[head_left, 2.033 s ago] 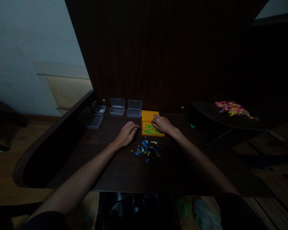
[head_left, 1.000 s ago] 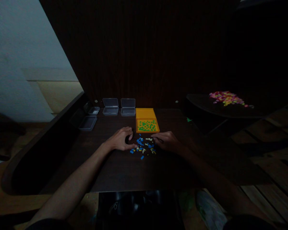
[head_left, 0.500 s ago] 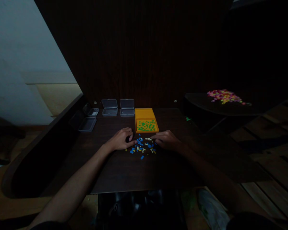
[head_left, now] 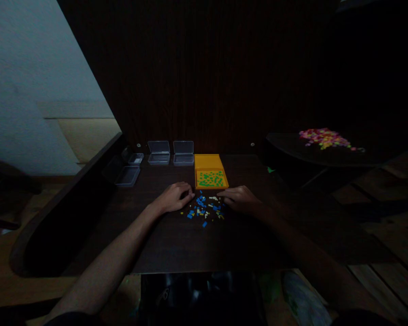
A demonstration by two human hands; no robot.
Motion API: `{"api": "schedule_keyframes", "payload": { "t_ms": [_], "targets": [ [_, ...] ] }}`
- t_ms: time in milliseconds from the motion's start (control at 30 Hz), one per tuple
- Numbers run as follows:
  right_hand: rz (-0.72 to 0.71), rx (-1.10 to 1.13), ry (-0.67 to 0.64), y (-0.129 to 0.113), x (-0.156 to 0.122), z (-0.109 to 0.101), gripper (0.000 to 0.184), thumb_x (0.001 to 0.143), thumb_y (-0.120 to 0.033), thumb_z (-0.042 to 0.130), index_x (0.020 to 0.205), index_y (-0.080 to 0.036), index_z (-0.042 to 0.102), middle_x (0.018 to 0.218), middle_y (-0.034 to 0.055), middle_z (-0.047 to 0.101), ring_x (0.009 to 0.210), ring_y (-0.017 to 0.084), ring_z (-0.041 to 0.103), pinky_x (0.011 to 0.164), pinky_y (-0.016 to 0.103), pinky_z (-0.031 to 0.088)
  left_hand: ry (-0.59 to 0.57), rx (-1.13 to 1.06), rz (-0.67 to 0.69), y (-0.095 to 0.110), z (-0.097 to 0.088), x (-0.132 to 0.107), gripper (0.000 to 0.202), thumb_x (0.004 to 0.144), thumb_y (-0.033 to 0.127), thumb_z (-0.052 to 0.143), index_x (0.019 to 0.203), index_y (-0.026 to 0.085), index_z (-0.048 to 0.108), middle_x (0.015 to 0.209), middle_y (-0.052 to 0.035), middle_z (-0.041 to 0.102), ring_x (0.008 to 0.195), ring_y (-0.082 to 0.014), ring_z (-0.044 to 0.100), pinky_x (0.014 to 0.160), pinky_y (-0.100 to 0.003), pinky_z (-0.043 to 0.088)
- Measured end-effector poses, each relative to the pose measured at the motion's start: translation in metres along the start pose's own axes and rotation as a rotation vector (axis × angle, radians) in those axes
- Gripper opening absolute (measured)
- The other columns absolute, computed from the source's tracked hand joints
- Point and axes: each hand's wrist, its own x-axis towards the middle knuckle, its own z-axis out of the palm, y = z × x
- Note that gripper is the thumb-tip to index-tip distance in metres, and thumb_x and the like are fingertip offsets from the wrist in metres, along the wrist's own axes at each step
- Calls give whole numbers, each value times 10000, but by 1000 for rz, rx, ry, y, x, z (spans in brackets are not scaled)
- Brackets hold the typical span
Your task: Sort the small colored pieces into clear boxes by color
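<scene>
A small heap of tiny bricks [head_left: 204,210], mostly blue with some yellow and white, lies on the dark wooden table [head_left: 190,244]. My left hand [head_left: 174,197] rests on the table at the heap's left edge, fingers curled and pinched together. At the heap's right edge my right hand [head_left: 240,199] lies palm down, fingertips bent onto the bricks. Just behind the heap stands an orange tray [head_left: 211,176] with several green bricks inside. The light is too dim to show what either hand holds.
Two clear plastic boxes [head_left: 172,152] stand at the table's back. Two more open clear boxes [head_left: 128,174] lie at the left rim. A dark side surface on the right carries a pile of pink and yellow pieces [head_left: 323,138]. A wooden panel rises behind the table.
My right hand left the orange tray and came down to the heap's right side. My left hand slid nearer and curled at the heap's left edge. The camera view shifted slightly.
</scene>
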Motion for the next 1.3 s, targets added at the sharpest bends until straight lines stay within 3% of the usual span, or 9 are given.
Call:
{"api": "schedule_keyframes", "payload": {
  "t_ms": [367,600,867,1100,1300],
  "targets": [
    [7,23,-44,3,0,-2,309,872,-226,474,1116,-215,663,1061,42,713,895,173,674,765,267,477,-110,-188,-11,-1,-11,1,172,826,237,536,899,155,669,742,-20,601,691,-124,541,688,-248,415],
    [15,98,-62,-2,1,-4,303,923,-248,418,1108,-208,655,1048,43,708,895,158,656,787,261,458,-171,-227,17,0,-17,0,316,759,433,649,939,174,666,750,-5,566,741,-138,549,730,-266,416],
    [3,118,-80,-3,2,-6,305,943,-264,395,1102,-207,650,1003,48,690,868,162,632,758,265,448,-188,-212,-5,-2,-15,0,366,722,471,683,951,187,661,760,2,561,749,-142,549,732,-270,414],
    [25,148,-68,-3,2,-10,327,950,-249,371,1121,-203,645,976,64,659,837,159,607,747,271,451,-144,-205,-3,-2,-9,1,297,897,402,470,986,180,647,853,-38,645,774,-143,568,735,-266,415],
    [25,170,-63,-4,3,-7,308,951,-312,403,1095,-220,658,970,51,663,843,150,606,754,260,448,-99,-149,9,0,-2,2,273,907,381,456,990,194,637,877,-37,655,804,-154,583,781,-284,421]
  ]
}}
